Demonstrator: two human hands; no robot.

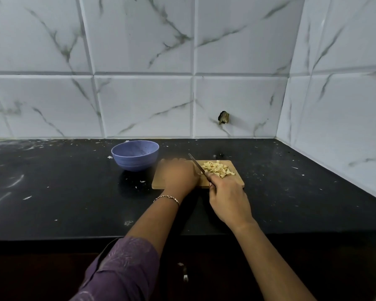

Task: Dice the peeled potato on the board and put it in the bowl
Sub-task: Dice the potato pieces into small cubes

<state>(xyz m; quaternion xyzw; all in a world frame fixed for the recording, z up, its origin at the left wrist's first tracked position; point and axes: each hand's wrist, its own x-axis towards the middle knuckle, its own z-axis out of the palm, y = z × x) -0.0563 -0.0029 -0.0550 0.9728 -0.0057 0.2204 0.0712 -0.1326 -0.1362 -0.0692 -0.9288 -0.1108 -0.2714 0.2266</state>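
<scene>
With the right hand (226, 199) gripping the knife (196, 163), the left hand (178, 174), too blurred to read, lies just left of it, risking a cut.

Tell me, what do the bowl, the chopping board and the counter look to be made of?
The bowl: likely matte plastic, going by its dull lavender-blue, speckled, ribbed wall. The chopping board: wood or bamboo, pale tan, unvarnished look. The counter: polished black stone, perhaps granite, with faint reflections.
</scene>
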